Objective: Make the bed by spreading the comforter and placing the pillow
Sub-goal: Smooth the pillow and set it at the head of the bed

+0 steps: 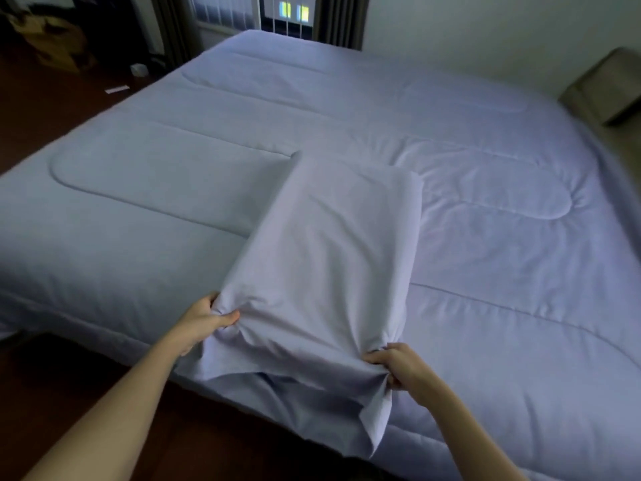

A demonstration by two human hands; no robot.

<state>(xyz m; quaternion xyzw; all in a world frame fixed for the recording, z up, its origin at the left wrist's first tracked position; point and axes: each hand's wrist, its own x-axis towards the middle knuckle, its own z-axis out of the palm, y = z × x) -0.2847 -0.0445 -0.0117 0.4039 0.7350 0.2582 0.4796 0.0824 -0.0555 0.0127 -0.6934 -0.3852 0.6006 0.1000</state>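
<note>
A pale lilac quilted comforter lies spread flat over the whole bed. On top of it, near the bed's front edge, rests a pillow in a matching lilac case, its long axis pointing away from me. My left hand pinches the near left corner of the pillowcase. My right hand grips the near right corner. The loose open end of the case hangs over the bed's edge between my forearms.
Dark wooden floor runs along the left and front of the bed. A window with vertical blinds and curtains stands behind the bed. A tan padded headboard or cushion sits at the right. Dark clutter lies in the far left corner.
</note>
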